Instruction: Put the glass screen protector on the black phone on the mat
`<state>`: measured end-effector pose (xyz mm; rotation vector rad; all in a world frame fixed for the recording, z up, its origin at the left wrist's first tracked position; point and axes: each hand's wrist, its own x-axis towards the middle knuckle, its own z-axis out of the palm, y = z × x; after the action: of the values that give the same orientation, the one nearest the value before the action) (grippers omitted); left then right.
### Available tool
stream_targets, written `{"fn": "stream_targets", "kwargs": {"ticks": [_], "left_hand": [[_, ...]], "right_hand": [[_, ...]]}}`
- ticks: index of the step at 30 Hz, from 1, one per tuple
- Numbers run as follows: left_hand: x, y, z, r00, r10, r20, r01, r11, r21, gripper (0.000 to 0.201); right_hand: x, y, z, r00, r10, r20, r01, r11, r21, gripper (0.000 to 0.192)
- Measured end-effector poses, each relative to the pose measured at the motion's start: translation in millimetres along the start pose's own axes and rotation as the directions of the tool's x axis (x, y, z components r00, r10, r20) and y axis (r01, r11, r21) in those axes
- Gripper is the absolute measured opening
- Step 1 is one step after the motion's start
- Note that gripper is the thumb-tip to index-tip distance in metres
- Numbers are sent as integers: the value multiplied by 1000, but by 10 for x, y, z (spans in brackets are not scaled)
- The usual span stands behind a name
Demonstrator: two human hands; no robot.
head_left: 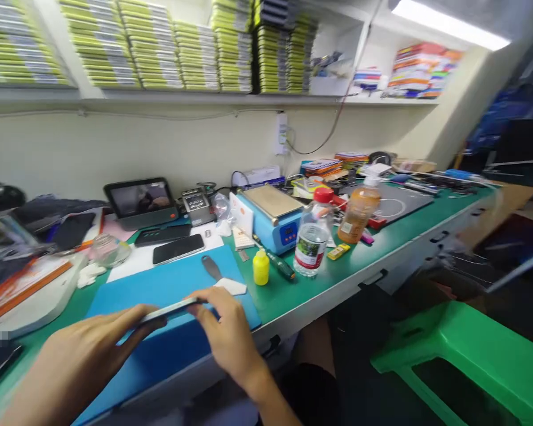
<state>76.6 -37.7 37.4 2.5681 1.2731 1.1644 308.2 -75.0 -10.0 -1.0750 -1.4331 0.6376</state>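
Nearest the camera, the left hand (77, 355) and right hand (228, 331) pinch a thin phone (171, 309) edge-on by its ends, fingers closed on it, just above the blue mat (160, 284) on the green surface (320, 284); handling looks mid-step, calling for a steady, level grip.

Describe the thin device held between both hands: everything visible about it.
The phone is a thin flat slab seen nearly edge-on, with a pale, metallic-looking edge; its faces are hardly visible. It is held roughly level, slightly tilted, just above the blue mat. The left hand grips its near-left end and the right hand pinches its right end with the fingertips. Whether it touches the mat cannot be told. A grey-handled scraper lies just behind it, apart.
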Motion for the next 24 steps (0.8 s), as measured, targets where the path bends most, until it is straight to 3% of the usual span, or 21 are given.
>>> {"fn": "stream_targets", "kwargs": {"ticks": [2,4,9,15,20,24], "left_hand": [[-10,71,-41,985,85,152,-118,968,222,42],[-16,96,-59,976,99,194,-159,932,326,46],[-33,80,-76,969,85,232,-170,911,376,36],[-88,72,-69,984,56,170,-100,959,266,32],[-134,117,-126,999,-19,40,20,999,-35,27],[-143,132,-218,1000,13,-5,-14,977,-211,17]], "right_hand": [[24,11,-6,999,16,34,-17,1000,20,17],[58,27,-5,997,29,68,-32,999,35,19],[104,1,-11,992,40,121,-44,999,30,20],[112,-63,-33,990,49,130,-51,999,6,29],[115,-42,-42,990,57,127,-54,998,-21,34],[127,-29,-59,988,45,146,-42,999,-22,38]]}}
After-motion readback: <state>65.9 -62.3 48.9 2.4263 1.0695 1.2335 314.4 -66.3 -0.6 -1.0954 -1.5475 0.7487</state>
